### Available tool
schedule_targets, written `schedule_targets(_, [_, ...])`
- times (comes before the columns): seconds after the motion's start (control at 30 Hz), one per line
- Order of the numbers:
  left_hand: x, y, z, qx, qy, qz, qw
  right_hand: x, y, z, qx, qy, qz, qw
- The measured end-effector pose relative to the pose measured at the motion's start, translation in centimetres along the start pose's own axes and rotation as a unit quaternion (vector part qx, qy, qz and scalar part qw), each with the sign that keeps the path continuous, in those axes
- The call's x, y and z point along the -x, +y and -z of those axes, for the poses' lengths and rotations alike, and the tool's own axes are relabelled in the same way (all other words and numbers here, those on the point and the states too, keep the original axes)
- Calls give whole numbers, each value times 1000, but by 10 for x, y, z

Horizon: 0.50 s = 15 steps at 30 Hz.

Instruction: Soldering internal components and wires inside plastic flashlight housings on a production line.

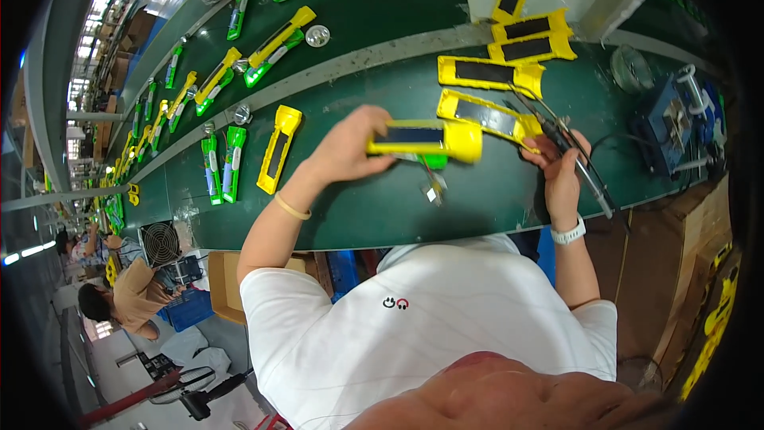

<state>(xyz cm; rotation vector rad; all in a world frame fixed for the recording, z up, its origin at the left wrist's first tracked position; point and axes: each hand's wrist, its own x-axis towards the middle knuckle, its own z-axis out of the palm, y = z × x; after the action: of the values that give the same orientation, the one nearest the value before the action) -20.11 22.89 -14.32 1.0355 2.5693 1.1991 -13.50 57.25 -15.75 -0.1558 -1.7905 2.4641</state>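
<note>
My left hand (350,147) grips a yellow torch housing (426,140) with a dark panel on its face, held a little above the green bench (358,207). A green inner part (434,162) and a small board on thin wires (434,191) hang beneath the housing. My right hand (561,167) holds a dark soldering iron (585,171), its tip pointing toward the housing's right end. A second yellow housing (487,115) lies just behind, between both hands.
More yellow housings (532,40) lie stacked at the back right. A blue device with a solder reel (672,119) stands at the right. Yellow and green torches (278,147) lie along the conveyor belt (350,8) to the left. Another person (131,295) sits lower left by a fan (159,243).
</note>
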Motion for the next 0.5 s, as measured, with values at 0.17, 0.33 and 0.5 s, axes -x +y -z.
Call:
schedule_targets(0.17, [-73,-90,42,-142,181,203,952,-2,5,-2,38,-37,3,999])
schedule_targets(0.33, [-153,-151,91,-182,-42,321,929,0,10,3,78,-59,-17,995])
schedule_targets(0.5, [-206,-257,172,-301,25,404,864,-7,6,-2,75,-53,-12,996])
